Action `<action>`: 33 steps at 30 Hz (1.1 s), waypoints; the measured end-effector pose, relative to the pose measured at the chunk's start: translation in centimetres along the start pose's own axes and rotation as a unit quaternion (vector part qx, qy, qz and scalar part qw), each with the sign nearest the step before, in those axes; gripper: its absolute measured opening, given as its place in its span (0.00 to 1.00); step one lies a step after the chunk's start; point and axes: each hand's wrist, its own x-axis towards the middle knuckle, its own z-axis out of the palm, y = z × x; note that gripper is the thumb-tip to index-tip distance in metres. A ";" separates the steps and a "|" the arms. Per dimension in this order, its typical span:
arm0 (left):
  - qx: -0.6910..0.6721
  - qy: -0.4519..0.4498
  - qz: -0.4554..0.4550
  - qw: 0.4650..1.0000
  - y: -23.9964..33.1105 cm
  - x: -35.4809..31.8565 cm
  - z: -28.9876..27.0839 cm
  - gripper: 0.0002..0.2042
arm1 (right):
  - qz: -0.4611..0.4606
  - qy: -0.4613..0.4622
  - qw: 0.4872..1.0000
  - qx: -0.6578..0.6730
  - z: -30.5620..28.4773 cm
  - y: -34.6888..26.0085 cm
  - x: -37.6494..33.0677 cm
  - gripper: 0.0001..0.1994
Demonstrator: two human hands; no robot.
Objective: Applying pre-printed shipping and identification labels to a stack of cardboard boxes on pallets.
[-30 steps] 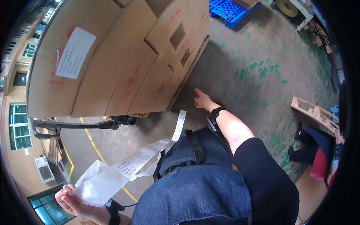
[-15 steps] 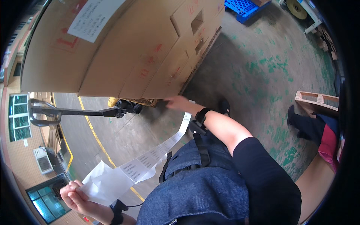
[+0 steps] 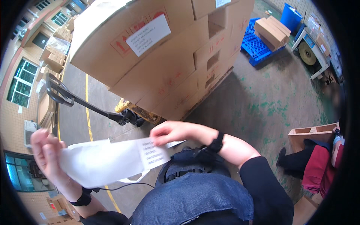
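Note:
A white strip of printed label sheets (image 3: pixel 108 161) stretches across in front of my body, its paper partly folded and curling. My left hand (image 3: pixel 48 155), slightly blurred, has its fingers closed on the strip's left end. At the strip's right end, my right hand (image 3: pixel 168 133) pinches the upper edge beside a printed label. Just beyond my hands rises a tall stack of brown cartons (image 3: pixel 150 75) with red markings and cut-out openings. A white label (image 3: pixel 148 35) is stuck on the upper carton's side.
A pallet jack with a black handle (image 3: pixel 90 105) stands under the stack. Toward the back right is a blue plastic pallet (image 3: pixel 255 47) bearing cartons, near a blue bin (image 3: pixel 290 17). On the right, a person in dark red (image 3: pixel 317 170) is beside a wooden pallet (image 3: pixel 311 130).
My right hand has come back from beside the stack's lower edge onto the label strip. My left hand has risen, and the strip now spans level between both hands. The view has tilted upward.

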 end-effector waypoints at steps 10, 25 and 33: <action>-0.270 -0.451 -0.354 0.773 -9.4 -5.3 10.0 0.21 | 0.068 0.094 0.967 -0.227 -1.6 -7.9 -5.2 0.13; -0.227 -0.354 -0.280 0.863 -13.3 -10.0 20.6 0.09 | 0.128 0.323 0.888 -0.301 -0.8 -2.2 -10.1 0.14; -0.028 -0.377 -0.378 0.845 -17.7 -11.8 15.2 0.26 | 0.082 0.590 0.733 0.329 -6.6 5.6 -16.4 0.07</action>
